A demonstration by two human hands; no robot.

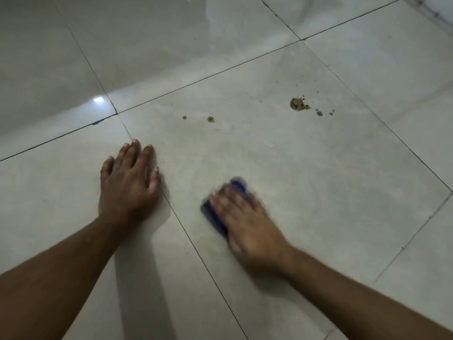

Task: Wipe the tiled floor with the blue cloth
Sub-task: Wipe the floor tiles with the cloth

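Note:
The blue cloth (215, 214) lies on the pale tiled floor (306, 168), mostly covered by my right hand (247, 222), which presses down on it and is blurred by motion. Blue edges show past the fingers at the upper right and at the left side. My left hand (127, 185) rests flat on the floor to the left, fingers spread, holding nothing, straddling a grout line. A brown dirt blotch (297, 104) with scattered crumbs sits farther away to the right. Two small brown spots (210, 119) lie beyond the left hand.
Dark grout lines cross the floor diagonally. A bright light reflection (98, 100) glints on the tile at the far left. A darker strip along the wall's base (434, 13) shows at the top right corner.

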